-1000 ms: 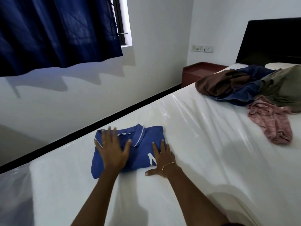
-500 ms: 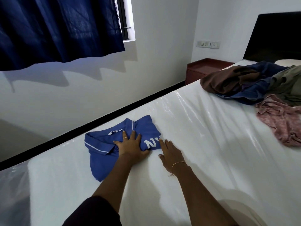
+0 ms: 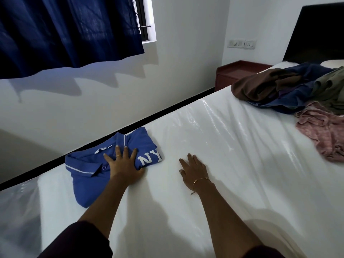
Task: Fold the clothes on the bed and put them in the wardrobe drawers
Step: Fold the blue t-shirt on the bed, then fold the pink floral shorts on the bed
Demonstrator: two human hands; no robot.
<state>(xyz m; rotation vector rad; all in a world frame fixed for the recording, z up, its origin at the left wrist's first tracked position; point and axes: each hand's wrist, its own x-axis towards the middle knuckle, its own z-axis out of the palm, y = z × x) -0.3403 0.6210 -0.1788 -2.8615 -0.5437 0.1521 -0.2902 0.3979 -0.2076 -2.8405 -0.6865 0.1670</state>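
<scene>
right hand (image 3: 194, 169) now off folded shirt (image 3: 96, 170)

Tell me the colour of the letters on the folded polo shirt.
White, on the blue folded polo shirt, clearest in the head view.

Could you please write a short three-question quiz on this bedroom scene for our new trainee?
1. True or false: the left hand rests flat on the folded blue polo shirt.
2. What does the right hand touch? A) the shirt B) the bare bed C) the pile of unfolded clothes
3. Which white letters show on the shirt?

Key: 1 true; 2 B; 3 NY.
</scene>
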